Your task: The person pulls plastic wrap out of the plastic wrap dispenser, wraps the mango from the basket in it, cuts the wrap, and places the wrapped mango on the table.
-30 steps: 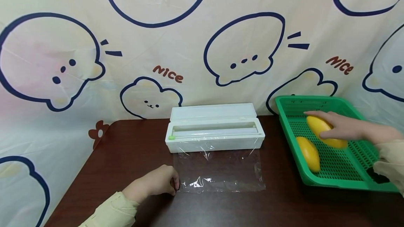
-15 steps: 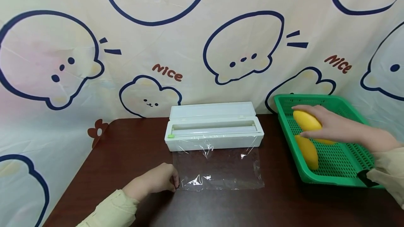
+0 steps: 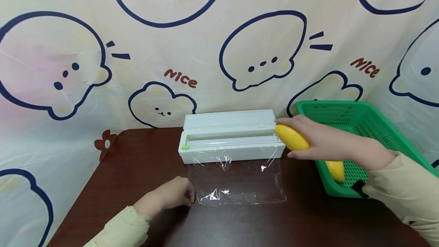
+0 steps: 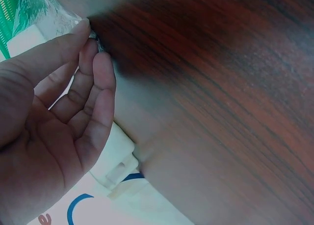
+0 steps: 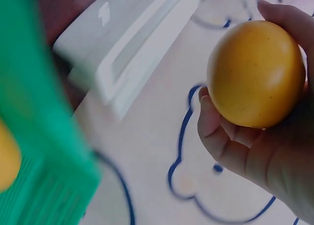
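Head view, mango in green basket, film roll in white box

Reads as a home or home-style corner; exact rm can't be told. Main clue: cloth hung behind tabletop & down its left side, printed w/ cartoon bear faces in navy outline, "Nice" in red-brown letters & a brown flower w/ pale ctr, i.e. kid's-rm-type decor. Tabletop = dk red-brown wood grain, back left corner rounded, furniture-like. Items are kitchen-type: white box w/ lid up, a roll inside, clear film drawn out in front; green plastic basket w/ perforated base, yellow fruit in it, 2nd fruit held up nearby.
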Demonstrator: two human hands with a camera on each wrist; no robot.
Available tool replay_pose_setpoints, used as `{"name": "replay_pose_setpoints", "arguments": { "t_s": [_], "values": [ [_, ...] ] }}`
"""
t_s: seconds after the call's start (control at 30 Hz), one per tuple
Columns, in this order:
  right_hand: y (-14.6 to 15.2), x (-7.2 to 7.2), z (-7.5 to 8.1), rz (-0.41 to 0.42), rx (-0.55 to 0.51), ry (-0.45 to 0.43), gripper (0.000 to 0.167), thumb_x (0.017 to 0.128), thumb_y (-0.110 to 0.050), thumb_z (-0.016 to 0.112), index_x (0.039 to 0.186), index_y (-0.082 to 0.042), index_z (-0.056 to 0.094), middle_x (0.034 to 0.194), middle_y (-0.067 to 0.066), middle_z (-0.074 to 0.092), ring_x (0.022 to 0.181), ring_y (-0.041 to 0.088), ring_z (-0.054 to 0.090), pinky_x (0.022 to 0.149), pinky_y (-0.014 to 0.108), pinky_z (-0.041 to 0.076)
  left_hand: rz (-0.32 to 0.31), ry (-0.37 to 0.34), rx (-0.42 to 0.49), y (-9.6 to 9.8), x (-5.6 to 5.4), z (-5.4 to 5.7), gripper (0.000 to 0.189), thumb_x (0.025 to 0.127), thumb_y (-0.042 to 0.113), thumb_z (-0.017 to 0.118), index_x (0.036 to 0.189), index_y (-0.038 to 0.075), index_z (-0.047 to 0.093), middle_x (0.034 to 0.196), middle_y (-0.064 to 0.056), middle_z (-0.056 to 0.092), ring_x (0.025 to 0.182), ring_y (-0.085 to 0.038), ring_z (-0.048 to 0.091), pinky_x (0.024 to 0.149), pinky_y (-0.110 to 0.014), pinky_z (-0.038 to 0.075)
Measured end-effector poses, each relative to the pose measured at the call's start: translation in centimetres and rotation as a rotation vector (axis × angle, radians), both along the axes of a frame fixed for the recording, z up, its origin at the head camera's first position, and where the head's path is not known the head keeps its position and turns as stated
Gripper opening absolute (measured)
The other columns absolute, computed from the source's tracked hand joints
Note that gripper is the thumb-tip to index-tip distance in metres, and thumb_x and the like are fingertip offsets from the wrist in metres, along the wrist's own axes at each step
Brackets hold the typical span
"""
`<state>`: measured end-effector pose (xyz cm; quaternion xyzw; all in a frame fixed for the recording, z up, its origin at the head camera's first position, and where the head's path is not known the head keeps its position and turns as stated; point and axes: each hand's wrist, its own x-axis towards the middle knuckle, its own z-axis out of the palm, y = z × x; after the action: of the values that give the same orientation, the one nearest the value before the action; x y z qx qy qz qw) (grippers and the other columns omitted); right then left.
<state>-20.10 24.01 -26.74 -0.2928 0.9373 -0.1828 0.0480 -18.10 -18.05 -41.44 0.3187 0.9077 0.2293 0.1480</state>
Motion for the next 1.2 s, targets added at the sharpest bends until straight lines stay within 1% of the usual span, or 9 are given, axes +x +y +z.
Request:
{"name": "replay_pose_setpoints", "arguments": {
  "t_s": [0.13, 0.27, 0.37, 0.53, 0.67, 0.87, 0.93, 1.07, 1.2],
  "values": [
    [-2.8, 0.3, -0.6, 0.062, 0.003, -0.001, 0.081, 0.089, -0.033, 0.080, 0.157, -0.022, 0.038, 0.134, 0.007, 0.050, 0.095, 0.019, 0.056, 0.077, 0.033, 0.053, -0.005, 0.004, 0.018, -0.2, 0.0, -0.2, 0.024, 0.073, -0.004, 0.084, 0.069, 0.014, 0.070, 0.066, 0.014, 0.059, 0.063, 0.001, 0.047, 0.060, -0.023, 0.045],
    [-4.8, 0.2, -1.4, 0.118, -0.015, -0.028, 0.081, 0.089, -0.028, 0.079, 0.157, -0.025, 0.036, 0.133, 0.006, 0.048, 0.095, 0.018, 0.055, 0.079, 0.033, 0.053, -0.014, 0.011, 0.026, -0.2, -0.1, -0.4, 0.024, 0.073, -0.005, 0.083, 0.068, 0.014, 0.070, 0.067, 0.015, 0.059, 0.063, 0.002, 0.048, 0.061, -0.023, 0.046],
    [-6.1, 0.1, -2.2, 0.142, -0.012, -0.024, 0.082, 0.089, -0.027, 0.080, 0.158, -0.027, 0.036, 0.135, 0.004, 0.047, 0.095, 0.016, 0.055, 0.081, 0.033, 0.053, -0.014, 0.013, 0.030, -0.3, 0.0, -0.4, 0.024, 0.073, -0.006, 0.082, 0.068, 0.015, 0.070, 0.067, 0.016, 0.060, 0.064, 0.003, 0.049, 0.061, -0.022, 0.047],
    [-7.9, 0.2, -3.9, 0.148, 0.038, 0.023, 0.085, 0.088, -0.029, 0.082, 0.159, -0.022, 0.035, 0.140, 0.003, 0.048, 0.093, 0.013, 0.056, 0.082, 0.032, 0.053, -0.015, 0.017, 0.028, -0.3, 0.1, -0.5, 0.025, 0.072, -0.006, 0.083, 0.067, 0.015, 0.070, 0.067, 0.017, 0.059, 0.064, 0.002, 0.048, 0.061, -0.022, 0.046],
    [-9.0, -0.1, -5.2, 0.176, 0.040, 0.034, 0.083, 0.087, -0.027, 0.082, 0.156, -0.015, 0.038, 0.136, 0.004, 0.050, 0.093, 0.014, 0.054, 0.084, 0.033, 0.053, -0.012, 0.028, 0.021, -0.3, 0.1, -0.6, 0.025, 0.072, -0.005, 0.083, 0.068, 0.015, 0.070, 0.066, 0.017, 0.058, 0.064, 0.002, 0.048, 0.061, -0.022, 0.046],
    [-10.6, -1.0, -7.8, 0.204, 0.028, 0.011, 0.080, 0.085, -0.026, 0.083, 0.153, -0.020, 0.043, 0.133, 0.006, 0.046, 0.089, 0.015, 0.054, 0.078, 0.031, 0.052, 0.001, 0.031, 0.028, -0.4, 0.1, -0.6, 0.025, 0.071, -0.006, 0.083, 0.069, 0.015, 0.070, 0.065, 0.017, 0.057, 0.063, 0.002, 0.048, 0.060, -0.022, 0.046],
    [-11.3, -1.1, -8.7, 0.226, 0.023, 0.011, 0.079, 0.084, -0.025, 0.084, 0.152, -0.020, 0.045, 0.130, 0.006, 0.046, 0.089, 0.015, 0.054, 0.078, 0.030, 0.052, 0.001, 0.036, 0.032, -0.3, 0.2, -0.6, 0.025, 0.071, -0.006, 0.083, 0.069, 0.015, 0.069, 0.065, 0.017, 0.056, 0.062, 0.002, 0.047, 0.059, -0.022, 0.045],
    [-12.4, -1.2, -10.4, 0.290, 0.030, 0.054, 0.081, 0.083, -0.027, 0.086, 0.153, -0.018, 0.046, 0.131, 0.008, 0.047, 0.093, 0.015, 0.053, 0.083, 0.030, 0.052, -0.003, 0.051, 0.030, -0.2, 0.4, -0.6, 0.024, 0.071, -0.005, 0.083, 0.069, 0.015, 0.069, 0.064, 0.016, 0.056, 0.061, 0.002, 0.046, 0.058, -0.022, 0.044],
    [-13.2, -1.2, -11.8, 0.321, 0.027, 0.087, 0.087, 0.084, -0.029, 0.086, 0.157, -0.018, 0.040, 0.137, 0.009, 0.045, 0.098, 0.015, 0.053, 0.086, 0.030, 0.052, 0.006, 0.039, 0.018, -0.1, 0.4, -0.3, 0.024, 0.072, -0.006, 0.082, 0.070, 0.014, 0.069, 0.064, 0.015, 0.057, 0.060, 0.001, 0.047, 0.058, -0.022, 0.045]
  ]
}}
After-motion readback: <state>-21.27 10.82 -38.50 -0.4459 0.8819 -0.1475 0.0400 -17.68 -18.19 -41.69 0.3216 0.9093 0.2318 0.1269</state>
